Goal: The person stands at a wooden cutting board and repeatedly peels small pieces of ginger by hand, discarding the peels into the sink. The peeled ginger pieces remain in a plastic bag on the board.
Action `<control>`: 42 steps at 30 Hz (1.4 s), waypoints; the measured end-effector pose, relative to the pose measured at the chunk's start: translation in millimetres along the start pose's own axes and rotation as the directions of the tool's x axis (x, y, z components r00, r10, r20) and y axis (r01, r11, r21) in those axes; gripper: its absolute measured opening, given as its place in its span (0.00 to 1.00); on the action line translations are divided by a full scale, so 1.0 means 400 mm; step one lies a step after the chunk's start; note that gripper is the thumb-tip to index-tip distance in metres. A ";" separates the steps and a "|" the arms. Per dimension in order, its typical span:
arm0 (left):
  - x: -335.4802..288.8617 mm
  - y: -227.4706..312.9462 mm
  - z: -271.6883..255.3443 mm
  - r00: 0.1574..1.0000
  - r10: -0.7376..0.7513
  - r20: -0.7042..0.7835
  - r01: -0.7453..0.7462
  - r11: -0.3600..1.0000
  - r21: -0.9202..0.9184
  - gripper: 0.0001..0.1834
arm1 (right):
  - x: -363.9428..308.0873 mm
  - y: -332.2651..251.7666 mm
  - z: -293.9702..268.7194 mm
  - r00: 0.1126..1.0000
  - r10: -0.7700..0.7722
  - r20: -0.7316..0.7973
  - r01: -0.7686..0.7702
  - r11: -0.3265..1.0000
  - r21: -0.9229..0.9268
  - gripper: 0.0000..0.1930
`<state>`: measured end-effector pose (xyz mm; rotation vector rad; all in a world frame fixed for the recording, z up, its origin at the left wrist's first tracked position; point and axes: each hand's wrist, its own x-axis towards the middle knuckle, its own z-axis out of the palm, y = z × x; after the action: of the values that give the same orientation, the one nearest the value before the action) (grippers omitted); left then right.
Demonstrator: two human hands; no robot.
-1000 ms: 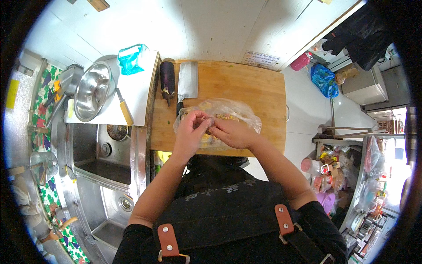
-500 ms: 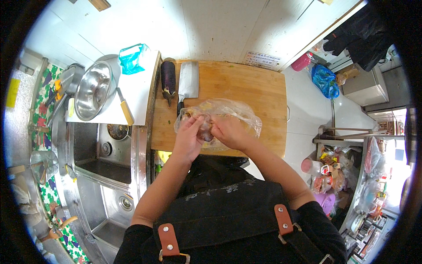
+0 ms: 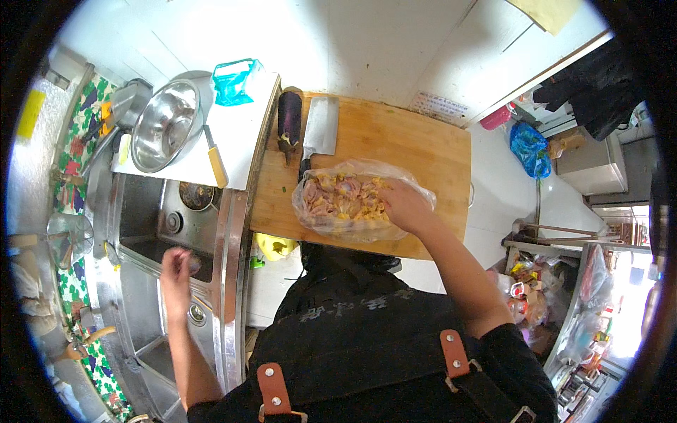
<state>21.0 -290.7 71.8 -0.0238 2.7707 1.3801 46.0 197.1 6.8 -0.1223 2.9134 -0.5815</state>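
A clear plastic bag (image 3: 416, 185) lies spread on the wooden cutting board (image 3: 430, 144), with cut pieces of raw, yellow-skinned meat (image 3: 345, 197) showing in it. My right hand (image 3: 405, 206) is at the bag's right side, its fingers curled down against the plastic and the nearest meat, the fingertips partly hidden. Over the sink to the left, my left hand (image 3: 176, 275) is closed around something small and pinkish that I cannot make out. A cleaver (image 3: 323, 127) with a dark handle lies behind the bag, and an eggplant (image 3: 289, 120) lies to the left of it.
On the white counter at left stand a steel bowl (image 3: 166, 127), a knife with a yellowish handle (image 3: 216, 163) and a turquoise packet (image 3: 236, 83). The double steel sink (image 3: 226, 247) is left of the board. A cluttered shelf (image 3: 529, 289) stands at right.
My left hand has left the bag and swung out over the sink. The bunched bag is now spread open, with meat showing. My right hand stays at the bag. The view has shifted slightly.
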 end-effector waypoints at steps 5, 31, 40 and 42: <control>-0.142 -0.325 -0.183 0.916 -0.388 -0.099 0.338 0.618 0.710 0.07 | 0.009 0.009 0.005 1.000 -0.017 0.013 0.017 1.000 0.009 0.09; 0.041 0.223 0.701 0.227 0.236 0.945 -0.830 0.555 0.061 0.08 | -0.038 -0.019 0.031 0.929 0.281 0.241 -0.353 0.869 0.346 0.15; 0.167 0.255 0.755 0.705 0.359 0.611 -0.635 0.702 0.321 0.18 | -0.012 -0.027 -0.010 0.969 0.240 0.067 -0.244 0.967 0.076 0.14; 0.168 0.259 0.752 0.709 0.309 0.634 -0.609 0.721 0.331 0.18 | -0.008 -0.032 -0.018 0.969 0.234 0.076 -0.241 0.965 0.104 0.12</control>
<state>-39.3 12.2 -29.8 1.0193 2.5954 0.4629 48.2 188.3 18.9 0.2164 2.7697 -0.6843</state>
